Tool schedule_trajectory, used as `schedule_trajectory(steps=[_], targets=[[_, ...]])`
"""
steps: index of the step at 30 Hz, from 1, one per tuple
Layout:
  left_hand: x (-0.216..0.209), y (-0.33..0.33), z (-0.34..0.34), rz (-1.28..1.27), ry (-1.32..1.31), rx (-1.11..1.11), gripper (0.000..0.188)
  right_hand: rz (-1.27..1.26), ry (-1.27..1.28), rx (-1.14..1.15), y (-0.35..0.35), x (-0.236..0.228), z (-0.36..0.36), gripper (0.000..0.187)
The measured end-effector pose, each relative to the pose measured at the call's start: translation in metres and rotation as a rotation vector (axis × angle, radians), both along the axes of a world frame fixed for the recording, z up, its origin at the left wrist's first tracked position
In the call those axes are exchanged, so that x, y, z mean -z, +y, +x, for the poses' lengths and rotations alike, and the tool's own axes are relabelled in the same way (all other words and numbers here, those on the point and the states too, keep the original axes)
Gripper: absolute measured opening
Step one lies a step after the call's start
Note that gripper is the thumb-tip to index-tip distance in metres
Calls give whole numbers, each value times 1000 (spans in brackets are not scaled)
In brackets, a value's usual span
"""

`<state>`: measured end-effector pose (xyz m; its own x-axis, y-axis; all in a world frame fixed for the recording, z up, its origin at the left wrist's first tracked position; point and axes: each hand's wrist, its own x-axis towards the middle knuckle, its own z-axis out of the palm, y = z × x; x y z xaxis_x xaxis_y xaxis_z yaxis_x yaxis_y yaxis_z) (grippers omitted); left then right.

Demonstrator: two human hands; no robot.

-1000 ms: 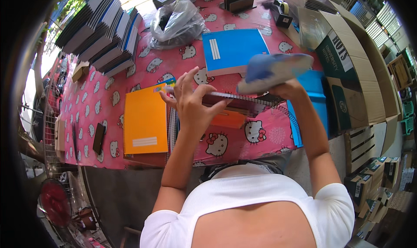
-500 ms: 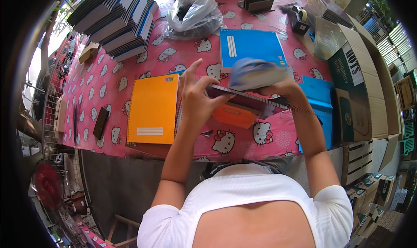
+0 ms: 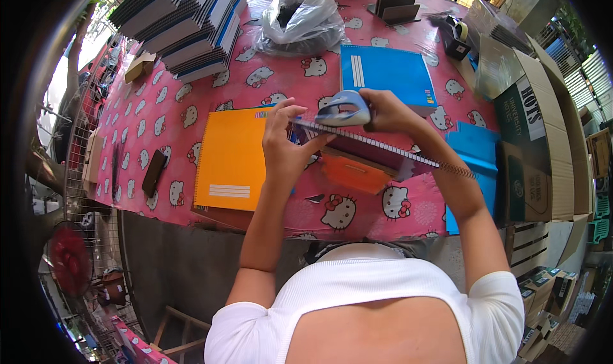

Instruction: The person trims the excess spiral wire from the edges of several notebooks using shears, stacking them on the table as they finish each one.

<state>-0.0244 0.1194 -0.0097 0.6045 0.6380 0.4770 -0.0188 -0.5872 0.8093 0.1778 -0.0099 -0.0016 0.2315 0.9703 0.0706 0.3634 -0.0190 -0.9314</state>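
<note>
Spiral notebook (image 3: 368,147) tilts on edge over the pink tablecloth (image 3: 365,209), pinched in the left hand (image 3: 284,137) between thumb and fingers, seemingly to present its spine; the right hand (image 3: 387,112) curls round a blurred blue-grey tool (image 3: 345,109) there; beyond lies a blue notebook (image 3: 387,75)

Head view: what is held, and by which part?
Left hand: maroon spiral notebook, by its left end; right hand: blue and white tool, by its right end.

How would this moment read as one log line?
left hand: pinching tilted notebook | right hand: holding blurred blue-white object near binding | coil: protruding rightward | yellow notebook: on table
</note>
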Motion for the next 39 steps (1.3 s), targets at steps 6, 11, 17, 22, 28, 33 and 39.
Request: schedule_trajectory(steps=[6, 11, 17, 22, 28, 33, 39], targets=[[12, 7, -5, -433, -259, 80, 41, 50, 149, -68, 17, -17, -4, 51], [19, 18, -12, -604, -296, 103, 37, 297, 287, -117, 27, -8, -11, 58], [23, 21, -16, -701, -245, 69, 32, -4, 76, -15, 27, -13, -1, 63], [21, 30, -21, -777, -203, 170, 30, -41, 238, 301, -45, 20, 40, 59], [22, 32, -7, -536, -256, 447, 26, -635, -776, 1306, -200, 63, 122, 44], [35, 43, 6, -768, -322, 485, 20, -332, -883, 1218, -264, 74, 106, 68], [29, 46, 3, -720, -318, 586, 24, 377, 160, 558, -191, -23, -39, 52]])
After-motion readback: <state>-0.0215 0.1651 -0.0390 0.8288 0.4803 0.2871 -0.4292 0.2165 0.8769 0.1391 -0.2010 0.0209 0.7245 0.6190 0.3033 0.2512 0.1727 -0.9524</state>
